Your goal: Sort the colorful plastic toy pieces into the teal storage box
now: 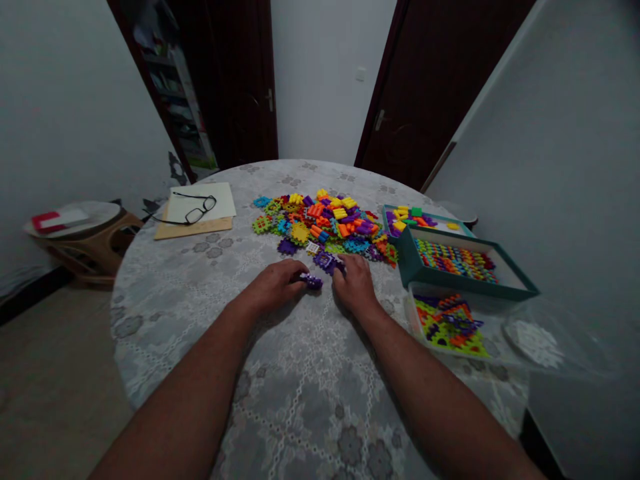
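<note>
My left hand (280, 288) is closed, with thumb and fingers pinching a small purple toothed plastic piece (314, 283) just above the tablecloth. To its right, my right hand (356, 281) has its thumb and fingers closed round the edge of a purple gear piece (326, 261). Just beyond both hands lies a heap of colourful plastic gears and connectors (320, 220). A white square piece (313, 247) and a dark purple gear (287, 247) lie at the heap's near edge.
Black glasses (195, 215) rest on paper and a board (215, 228) at the left. On the right stand a green box (407, 260) of colourful pieces, a shallow tray (465, 230) behind it, and a clear plastic tub (413, 313) holding gears. A patterned cloth (300, 400) covers the round table.
</note>
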